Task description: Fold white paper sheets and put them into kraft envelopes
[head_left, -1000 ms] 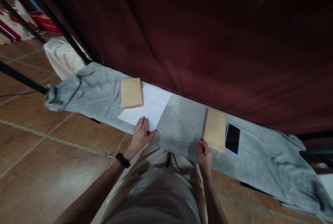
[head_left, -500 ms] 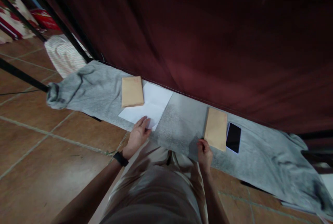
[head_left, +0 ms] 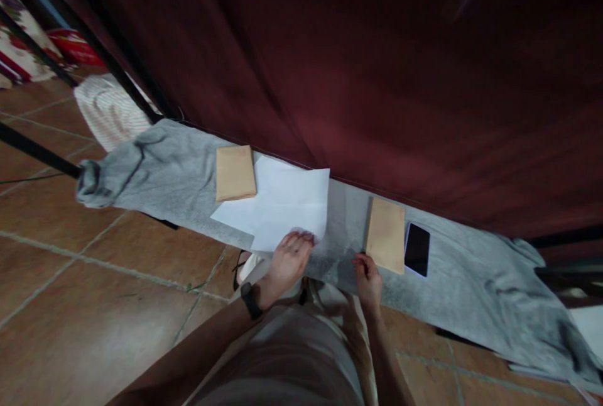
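My left hand (head_left: 291, 258), with a dark band on its wrist, is closed on the near edge of a white sheet of paper (head_left: 294, 198). This sheet overlaps more white paper (head_left: 233, 214) underneath. A stack of brown envelopes (head_left: 235, 173) rests on the left part of that lower paper. Over to the right, my right hand (head_left: 368, 279) has its fingers curled in, with nothing visible in them. It is beside the lower left corner of another brown envelope stack (head_left: 386, 235). A phone with a dark screen (head_left: 417, 250) lies just right of that stack.
Everything lies on a long narrow surface covered by a grey cloth (head_left: 471, 293). A dark red curtain (head_left: 377, 79) hangs along its far side. Black metal bars (head_left: 40, 151) stand at the left, near a striped cloth (head_left: 113, 110). Below is a tiled floor (head_left: 56, 293).
My left hand has moved right, drawing the top sheet of paper rightward off the paper beneath it. My right hand stays beside the right envelope stack. The view has shifted slightly.
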Demonstrator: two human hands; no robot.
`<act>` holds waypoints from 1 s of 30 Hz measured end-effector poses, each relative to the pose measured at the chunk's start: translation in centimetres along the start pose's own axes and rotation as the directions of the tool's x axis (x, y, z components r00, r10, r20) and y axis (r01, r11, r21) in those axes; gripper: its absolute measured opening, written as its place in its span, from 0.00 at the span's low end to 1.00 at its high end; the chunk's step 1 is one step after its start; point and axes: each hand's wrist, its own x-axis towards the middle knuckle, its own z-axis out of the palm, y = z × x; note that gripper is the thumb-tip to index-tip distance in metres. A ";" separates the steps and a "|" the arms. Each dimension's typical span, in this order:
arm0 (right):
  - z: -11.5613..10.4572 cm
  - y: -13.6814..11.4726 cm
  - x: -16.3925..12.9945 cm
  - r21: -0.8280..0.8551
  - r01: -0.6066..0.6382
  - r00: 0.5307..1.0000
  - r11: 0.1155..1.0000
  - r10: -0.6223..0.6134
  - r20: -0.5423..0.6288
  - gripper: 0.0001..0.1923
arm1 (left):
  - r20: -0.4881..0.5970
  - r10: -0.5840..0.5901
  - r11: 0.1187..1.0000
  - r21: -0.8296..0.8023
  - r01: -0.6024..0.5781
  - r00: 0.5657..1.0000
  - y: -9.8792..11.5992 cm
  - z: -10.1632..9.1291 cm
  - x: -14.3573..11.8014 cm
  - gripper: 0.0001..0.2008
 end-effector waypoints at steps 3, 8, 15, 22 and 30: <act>-0.1 -0.4 0.0 0.168 -0.108 0.993 0.980 0.097 0.074 0.27 | 0.083 0.148 0.989 -0.032 -0.146 0.985 3.3 1.9 0.0 0.16; 1.1 -1.0 0.1 0.258 -0.224 0.966 0.940 0.178 0.190 0.28 | 0.154 0.208 0.978 -0.060 -0.201 0.966 5.9 3.7 0.3 0.09; 2.8 -1.4 1.0 0.206 -0.088 0.987 0.975 0.057 0.154 0.19 | 0.122 0.204 0.974 -0.125 -0.189 0.971 5.6 4.4 0.2 0.09; 3.6 -1.9 3.4 0.145 -0.032 0.996 0.989 0.020 0.086 0.14 | 0.057 0.021 0.999 -0.040 -0.018 0.998 0.9 4.5 -1.5 0.16; 3.9 -0.8 3.3 0.109 -0.030 0.998 0.994 0.025 0.051 0.12 | 0.038 -0.068 0.997 0.043 0.066 0.997 -2.0 4.8 -2.0 0.16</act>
